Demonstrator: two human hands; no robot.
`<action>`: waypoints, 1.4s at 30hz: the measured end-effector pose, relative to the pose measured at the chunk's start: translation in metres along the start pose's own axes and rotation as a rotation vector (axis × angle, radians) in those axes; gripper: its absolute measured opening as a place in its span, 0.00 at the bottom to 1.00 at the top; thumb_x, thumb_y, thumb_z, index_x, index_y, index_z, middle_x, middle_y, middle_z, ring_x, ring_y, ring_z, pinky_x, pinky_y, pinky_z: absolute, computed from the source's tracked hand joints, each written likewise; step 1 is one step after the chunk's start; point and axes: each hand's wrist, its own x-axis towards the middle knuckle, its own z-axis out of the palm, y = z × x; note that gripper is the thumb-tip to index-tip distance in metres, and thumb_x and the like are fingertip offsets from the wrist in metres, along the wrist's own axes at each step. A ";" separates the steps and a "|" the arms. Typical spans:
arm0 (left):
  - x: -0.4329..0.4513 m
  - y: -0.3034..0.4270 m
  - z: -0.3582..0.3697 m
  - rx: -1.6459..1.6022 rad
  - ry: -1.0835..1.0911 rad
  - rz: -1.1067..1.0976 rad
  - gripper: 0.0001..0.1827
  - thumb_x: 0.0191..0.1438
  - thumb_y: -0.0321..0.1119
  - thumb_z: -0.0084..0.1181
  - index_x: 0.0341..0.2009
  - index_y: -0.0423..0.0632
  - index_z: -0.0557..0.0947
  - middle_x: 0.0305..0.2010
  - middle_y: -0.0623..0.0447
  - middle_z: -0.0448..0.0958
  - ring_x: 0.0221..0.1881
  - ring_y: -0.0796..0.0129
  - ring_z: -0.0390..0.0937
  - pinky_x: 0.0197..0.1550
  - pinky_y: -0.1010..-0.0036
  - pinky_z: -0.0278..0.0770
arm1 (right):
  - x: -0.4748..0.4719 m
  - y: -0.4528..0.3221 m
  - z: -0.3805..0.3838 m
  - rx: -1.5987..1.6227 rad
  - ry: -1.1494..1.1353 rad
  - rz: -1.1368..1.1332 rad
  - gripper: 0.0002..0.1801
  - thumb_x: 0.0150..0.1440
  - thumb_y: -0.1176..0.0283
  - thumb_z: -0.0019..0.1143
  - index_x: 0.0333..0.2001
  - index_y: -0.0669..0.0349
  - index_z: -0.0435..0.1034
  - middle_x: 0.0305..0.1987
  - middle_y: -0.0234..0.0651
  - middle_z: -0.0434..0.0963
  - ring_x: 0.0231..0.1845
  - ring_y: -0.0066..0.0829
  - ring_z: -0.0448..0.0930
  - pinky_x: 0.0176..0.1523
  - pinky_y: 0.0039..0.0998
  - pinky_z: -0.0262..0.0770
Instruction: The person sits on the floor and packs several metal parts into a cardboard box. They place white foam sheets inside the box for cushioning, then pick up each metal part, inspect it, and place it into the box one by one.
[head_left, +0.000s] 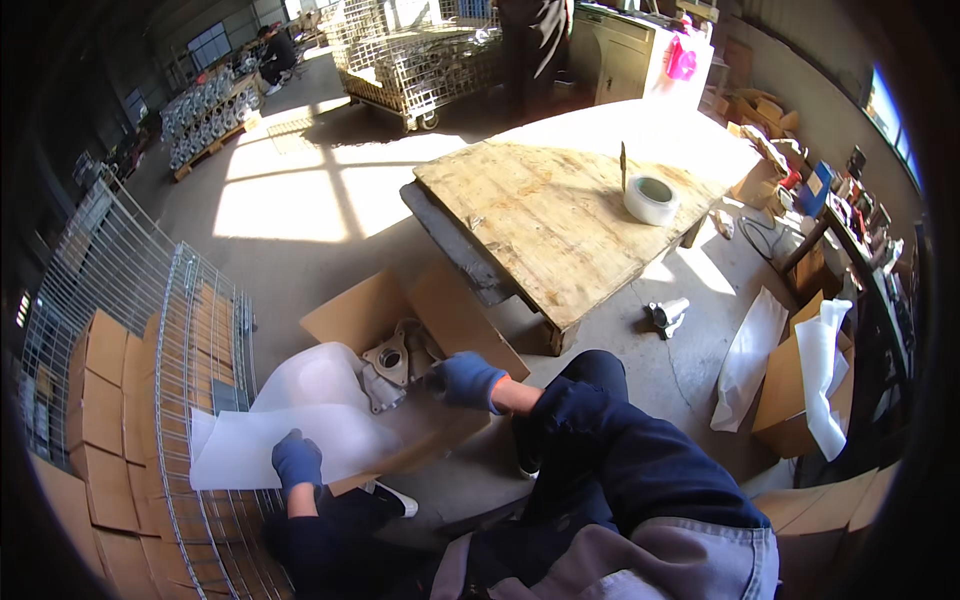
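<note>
In front of me an open cardboard box (351, 309), flaps spread, holds several metal castings. One casting (391, 358) shows a flange with a round hole facing up. White foam sheeting (319, 375) bulges over the box's left side. My left hand (296, 459), in a blue-grey glove, grips the near edge of a flat white foam sheet (232, 448). Over the right side of the box is my right hand (471, 381), in a blue glove with an orange cuff. Its fingers curl beside the castings; whether they hold one is hidden.
A wire cage (199, 420) with stacked cartons (112, 405) stands at left. Ahead is a wooden-topped table (540, 217) bearing a tape roll (651, 199). A loose casting (669, 316) lies on the floor, and another carton (802, 397) with foam sits right. A person (534, 45) stands beyond.
</note>
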 end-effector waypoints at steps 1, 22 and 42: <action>0.003 0.017 -0.008 -0.132 0.160 0.011 0.12 0.52 0.33 0.52 0.36 0.44 0.85 0.26 0.43 0.79 0.28 0.48 0.79 0.34 0.59 0.78 | -0.006 0.006 0.002 0.135 -0.005 0.043 0.12 0.48 0.64 0.56 0.34 0.56 0.79 0.31 0.45 0.82 0.34 0.46 0.83 0.41 0.40 0.78; -0.107 0.148 0.038 -0.734 -0.031 0.131 0.23 0.58 0.31 0.47 0.59 0.51 0.76 0.24 0.48 0.78 0.23 0.57 0.76 0.30 0.63 0.73 | -0.005 -0.009 0.003 -0.352 -0.432 0.300 0.20 0.55 0.49 0.51 0.33 0.50 0.82 0.36 0.41 0.84 0.41 0.46 0.84 0.44 0.47 0.76; -0.113 0.155 0.027 -0.167 0.152 0.146 0.26 0.57 0.40 0.50 0.62 0.57 0.74 0.26 0.43 0.78 0.25 0.49 0.74 0.33 0.56 0.72 | -0.006 -0.003 0.037 -0.618 -0.517 0.186 0.12 0.56 0.64 0.52 0.35 0.42 0.83 0.40 0.29 0.86 0.41 0.38 0.85 0.36 0.47 0.67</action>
